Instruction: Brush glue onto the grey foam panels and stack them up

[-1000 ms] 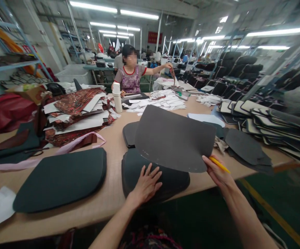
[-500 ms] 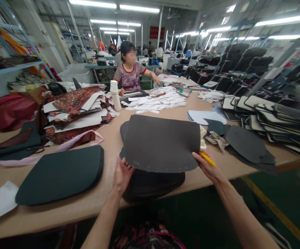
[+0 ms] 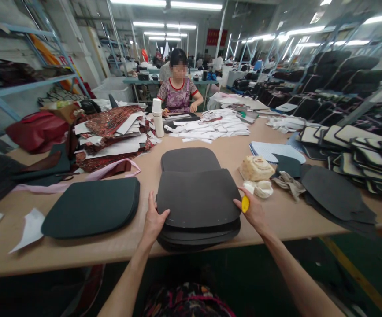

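By the tabletop's [image 3: 111, 252] front edge, my grey sheet [image 3: 199, 198] covers the stack [image 3: 199, 238], not yet flush; left hand [image 3: 155, 220] spread against it, right hand [image 3: 254, 213] gripping a yellow handle [image 3: 245, 204].

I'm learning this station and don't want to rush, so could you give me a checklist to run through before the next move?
1. Left hand at the left edge of the dark grey panel: ok; whether it grips is hidden.
2. Right hand at the panel's right edge: ok.
3. Yellow-handled tool secure in the right hand: ok, though its type is unclear.
4. Panel's near edge free of marks: not ok; small pale specks show.
5. Panel flat on the stack below: cannot tell.
6. Dark green pad apart from the left hand: ok.
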A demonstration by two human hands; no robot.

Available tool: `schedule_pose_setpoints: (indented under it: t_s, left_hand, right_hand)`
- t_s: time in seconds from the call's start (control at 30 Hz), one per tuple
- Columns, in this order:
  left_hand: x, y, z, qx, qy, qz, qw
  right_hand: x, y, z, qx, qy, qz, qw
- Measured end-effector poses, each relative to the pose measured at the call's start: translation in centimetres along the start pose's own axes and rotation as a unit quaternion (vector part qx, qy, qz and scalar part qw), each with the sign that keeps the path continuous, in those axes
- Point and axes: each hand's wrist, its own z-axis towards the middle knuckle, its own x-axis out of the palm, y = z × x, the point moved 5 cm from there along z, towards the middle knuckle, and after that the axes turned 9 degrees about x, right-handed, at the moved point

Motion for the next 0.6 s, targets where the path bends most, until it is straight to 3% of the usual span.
schedule_pose_setpoints:
  t_s: [0.37,0.6]
  left_hand:
    - [0.2,0.6,-0.4,-0.012,0.021,0.101,0.995]
    - [0.3,1.3,-0.3,-0.014,0.032,0.108,0.994]
  right_hand:
    - [1.5,-0.9,-0.7,0.006,0.022,-0.005,1.0]
    - [2.1,-1.1,-0.9,0.027,0.031,-0.033,0.999]
